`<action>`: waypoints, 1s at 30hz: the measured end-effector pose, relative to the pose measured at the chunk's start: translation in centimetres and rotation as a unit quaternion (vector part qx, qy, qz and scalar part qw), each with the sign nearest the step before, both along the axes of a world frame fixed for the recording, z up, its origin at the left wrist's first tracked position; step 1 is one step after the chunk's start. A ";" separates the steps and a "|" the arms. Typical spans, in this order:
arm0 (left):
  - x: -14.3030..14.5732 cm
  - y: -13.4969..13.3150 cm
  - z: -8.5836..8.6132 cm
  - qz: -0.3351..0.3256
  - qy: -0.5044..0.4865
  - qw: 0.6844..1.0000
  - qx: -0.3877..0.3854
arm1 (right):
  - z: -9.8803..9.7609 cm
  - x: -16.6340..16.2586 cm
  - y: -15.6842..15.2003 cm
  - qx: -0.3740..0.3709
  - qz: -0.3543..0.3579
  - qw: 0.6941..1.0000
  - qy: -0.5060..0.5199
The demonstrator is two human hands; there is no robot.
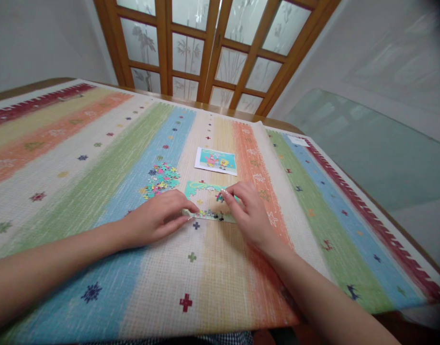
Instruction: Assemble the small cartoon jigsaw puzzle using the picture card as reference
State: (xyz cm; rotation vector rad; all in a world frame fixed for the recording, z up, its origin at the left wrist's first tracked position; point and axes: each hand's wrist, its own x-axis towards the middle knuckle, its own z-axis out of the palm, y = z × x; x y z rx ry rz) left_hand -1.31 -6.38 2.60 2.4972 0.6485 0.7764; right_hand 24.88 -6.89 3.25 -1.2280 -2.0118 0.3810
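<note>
A partly joined jigsaw puzzle (191,187) lies flat on the striped cloth, its edge strips linked around a middle where the cloth shows through. My left hand (165,213) rests at its lower left corner, thumb and index finger apart, fingertips at the border. Over the right side of the puzzle, my right hand (250,211) pinches a small dark and teal puzzle piece (220,196) between thumb and index finger. To the left, a heap of loose puzzle pieces (162,179) in teal, pink and yellow is spread out. Behind the puzzle lies a cartoon picture card (218,161).
The striped tablecloth (162,292) covers a large table. A small white paper (298,141) lies near the far right edge. Beyond the table stand wooden doors with glass panes (191,52), and a pale green glass panel (366,143) is at the right.
</note>
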 end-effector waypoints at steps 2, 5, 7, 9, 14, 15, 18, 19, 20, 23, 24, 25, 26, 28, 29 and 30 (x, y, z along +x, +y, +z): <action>0.0 0.1 -0.4 -0.032 0.020 0.998 0.050 | -0.3 0.7 0.7 -0.003 -0.012 1.000 -0.014; -0.1 0.0 -1.2 -0.062 0.070 0.992 0.086 | -0.7 1.2 1.3 -0.011 -0.013 0.999 -0.050; -0.1 -0.2 -1.6 -0.078 0.101 0.987 0.095 | -0.9 1.3 1.4 -0.019 -0.012 0.997 -0.075; -0.1 -0.4 -1.8 -0.088 0.121 0.984 0.097 | -1.0 1.3 1.5 -0.028 -0.011 0.995 -0.093; 0.1 -0.7 -1.7 -0.099 0.161 0.976 0.106 | -1.3 0.9 1.3 -0.042 0.004 0.993 -0.107; 0.1 -0.7 -1.7 -0.099 0.162 0.976 0.107 | -1.4 0.8 1.3 -0.044 0.007 0.993 -0.110; 0.1 -0.9 -1.9 -0.092 0.165 0.977 0.104 | -1.6 0.5 1.1 -0.048 0.014 0.992 -0.117; 0.1 -0.9 -1.9 -0.089 0.169 0.976 0.102 | -1.6 0.5 1.1 -0.051 0.015 0.992 -0.119; 0.1 -0.9 -2.0 -0.087 0.172 0.976 0.100 | -1.7 0.4 1.1 -0.053 0.016 0.991 -0.121; 0.1 -0.9 -2.0 -0.083 0.181 0.975 0.099 | -1.7 0.3 1.1 -0.061 0.018 0.989 -0.130; 0.1 -0.9 -2.0 -0.083 0.185 0.974 0.099 | -1.8 0.3 1.1 -0.063 0.018 0.989 -0.134; 0.1 -0.9 -2.0 -0.084 0.187 0.974 0.100 | -1.8 0.3 1.1 -0.064 0.018 0.988 -0.137; 0.1 -0.9 -2.0 -0.085 0.189 0.973 0.101 | -1.8 0.3 1.1 -0.067 0.019 0.988 -0.140; 0.1 -0.9 -2.0 -0.085 0.189 0.973 0.101 | -1.7 0.3 1.1 -0.072 0.022 0.987 -0.145; 0.1 -0.9 -2.0 -0.085 0.187 0.974 0.101 | -1.7 0.3 1.1 -0.075 0.023 0.986 -0.148; 0.1 -0.9 -2.1 -0.085 0.184 0.974 0.099 | -1.7 0.3 1.1 -0.078 0.025 0.985 -0.152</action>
